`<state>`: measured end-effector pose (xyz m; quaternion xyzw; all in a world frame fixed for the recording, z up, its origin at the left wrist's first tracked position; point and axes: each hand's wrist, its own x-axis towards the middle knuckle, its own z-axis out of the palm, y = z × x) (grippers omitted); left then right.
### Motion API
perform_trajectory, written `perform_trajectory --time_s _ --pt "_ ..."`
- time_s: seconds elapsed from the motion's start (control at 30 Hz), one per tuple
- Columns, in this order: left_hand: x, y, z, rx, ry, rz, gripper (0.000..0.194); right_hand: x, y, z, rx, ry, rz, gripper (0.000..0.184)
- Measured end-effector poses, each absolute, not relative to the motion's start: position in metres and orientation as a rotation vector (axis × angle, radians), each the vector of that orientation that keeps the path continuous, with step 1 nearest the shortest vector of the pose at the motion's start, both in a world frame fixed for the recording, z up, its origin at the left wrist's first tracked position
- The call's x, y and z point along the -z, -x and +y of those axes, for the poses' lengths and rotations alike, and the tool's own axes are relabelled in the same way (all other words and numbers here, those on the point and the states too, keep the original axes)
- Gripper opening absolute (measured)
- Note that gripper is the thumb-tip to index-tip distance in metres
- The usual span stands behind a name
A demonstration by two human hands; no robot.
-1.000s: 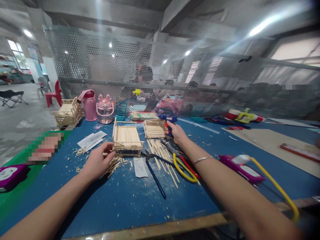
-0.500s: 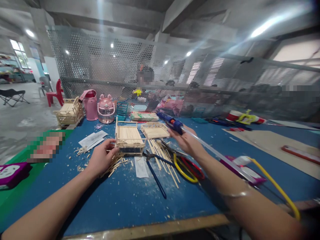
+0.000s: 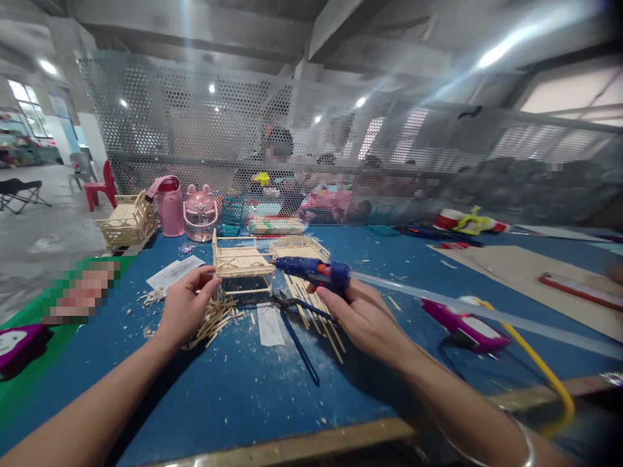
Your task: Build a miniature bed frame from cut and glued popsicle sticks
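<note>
My left hand (image 3: 187, 305) pinches the left side of a small bed-shaped frame (image 3: 241, 263) built of thin wooden sticks, tilted up a little off the table. My right hand (image 3: 363, 318) is wrapped round a blue hot glue gun (image 3: 314, 271), its nozzle at the frame's right corner. A long clear glue stick (image 3: 423, 290) runs out of the gun's back. Below the frame lie cut sticks (image 3: 214, 321) and blue-handled pliers (image 3: 299, 344). Longer sticks (image 3: 302, 298) are partly hidden by the gun. Just behind is another flat stick piece (image 3: 304, 246).
Paper slips (image 3: 270, 325) lie on the blue table (image 3: 233, 402). A finished-looking stick bed (image 3: 129, 220), a pink flask (image 3: 170, 207) and a pink bottle (image 3: 200, 214) stand back left. At right are a purple power strip (image 3: 464, 327), yellow cable (image 3: 540, 366) and cardboard (image 3: 491, 272). A perforated screen stands behind.
My right hand has brought the glue gun down and towards me, swinging its nozzle left to the frame. My left hand has tilted the stick frame, raising its near side.
</note>
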<state>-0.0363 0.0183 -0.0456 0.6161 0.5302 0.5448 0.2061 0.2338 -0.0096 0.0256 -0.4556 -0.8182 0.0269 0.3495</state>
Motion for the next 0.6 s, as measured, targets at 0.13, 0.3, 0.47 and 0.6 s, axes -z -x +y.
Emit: perform_trajectory --time_s 0.13,0.3,0.47,0.6 --pt "0.0425 0.0352 0.0166 -1.514 -1.713 1.512 0.032 -0.0233 -0.2323 -0.0085 -0.056 1.157 -2.128 0.034" --pt "0.0421 0.0366 0.0163 -1.503 -1.722 1.509 0.033 -0.0225 -0.2293 -0.0069 -0.046 1.157 -2.139 0.033" --pt "0.0438 0.0372 0.0188 -1.525 -1.689 1.496 0.034 -0.0214 -0.2268 -0.0038 -0.08 1.11 -2.157 0.034" --pt "0.0447 0.037 0.0212 -1.523 -1.708 1.482 0.032 -0.0217 -0.2263 -0.002 -0.051 1.142 -2.14 0.033"
